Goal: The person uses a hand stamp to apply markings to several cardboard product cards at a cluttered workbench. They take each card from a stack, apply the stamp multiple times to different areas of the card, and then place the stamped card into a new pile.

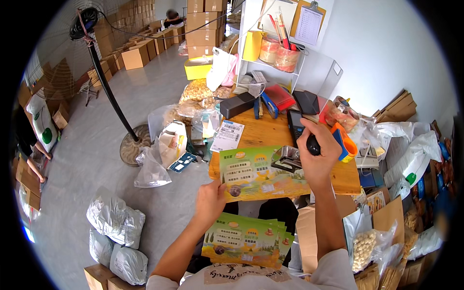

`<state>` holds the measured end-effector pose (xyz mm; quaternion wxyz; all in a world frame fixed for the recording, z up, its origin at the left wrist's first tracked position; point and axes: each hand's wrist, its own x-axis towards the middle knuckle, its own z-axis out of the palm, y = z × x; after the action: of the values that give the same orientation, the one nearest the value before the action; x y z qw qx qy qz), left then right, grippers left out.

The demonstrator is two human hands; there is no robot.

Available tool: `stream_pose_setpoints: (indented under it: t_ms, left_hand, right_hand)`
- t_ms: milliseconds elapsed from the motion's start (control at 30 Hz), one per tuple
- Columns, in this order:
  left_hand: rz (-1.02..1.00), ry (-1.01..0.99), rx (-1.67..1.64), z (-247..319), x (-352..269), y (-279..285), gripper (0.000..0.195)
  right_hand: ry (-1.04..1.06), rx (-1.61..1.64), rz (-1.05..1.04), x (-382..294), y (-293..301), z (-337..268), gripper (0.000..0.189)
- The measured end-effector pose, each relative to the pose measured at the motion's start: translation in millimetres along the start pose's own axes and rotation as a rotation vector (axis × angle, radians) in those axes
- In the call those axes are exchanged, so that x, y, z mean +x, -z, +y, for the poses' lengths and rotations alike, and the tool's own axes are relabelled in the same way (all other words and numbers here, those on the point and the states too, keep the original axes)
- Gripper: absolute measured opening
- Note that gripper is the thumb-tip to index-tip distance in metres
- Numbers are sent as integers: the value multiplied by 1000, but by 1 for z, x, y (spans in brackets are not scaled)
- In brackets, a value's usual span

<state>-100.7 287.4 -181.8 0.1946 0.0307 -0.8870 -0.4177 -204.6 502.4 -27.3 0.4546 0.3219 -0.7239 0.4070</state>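
A flat green-and-yellow printed packaging sheet [250, 183] lies partly on the wooden table's front edge. At its left edge, my left hand [212, 199] pinches the sheet between thumb and fingers. My right hand [320, 148] is closed around a tool with a rounded black knob [313, 145], above the sheet's right side. A clear and metal device [288, 159] rests on the sheet beside that hand; whether it joins the knob is unclear. More printed sheets [243, 239] lie in a stack on my lap. Just beyond the right hand is a handheld keypad device [296, 125].
The wooden table [250, 132] also holds a shipping label [227, 136], a black box [237, 105], a stapler [258, 108] and an orange-and-blue tape dispenser [344, 143]. A fan stand [108, 87] and silver bags [116, 217] stand left; filled bags and cartons crowd the right. Another person is at far left.
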Motion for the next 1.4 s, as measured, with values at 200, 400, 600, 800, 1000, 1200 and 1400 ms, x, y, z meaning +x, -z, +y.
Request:
stream_pose_setpoints:
  t_ms: [200, 400, 600, 800, 1000, 1200, 1400]
  left_hand:
    - [-278, 379, -438, 12, -42, 42, 21]
    - [-653, 501, -137, -8, -109, 57, 23]
    - [-418, 227, 258, -5, -93, 75, 17]
    - [-229, 394, -361, 18, -9, 34, 23]
    - [-174, 433, -542, 10, 18, -13, 20]
    - [-202, 453, -589, 4, 16, -15, 18]
    - [-139, 266, -337, 26, 7, -2, 18]
  right_hand:
    - [35, -12, -22, -3, -11, 13, 31]
    - [54, 139, -151, -20, -51, 24, 29]
    - [29, 135, -181, -34, -83, 31, 27]
    - [-58, 167, -176, -62, -91, 43, 25]
    - [44, 100, -67, -9, -50, 13, 31]
    - [32, -18, -31, -4, -11, -1, 34]
    - [28, -50, 2, -10, 8, 8, 30]
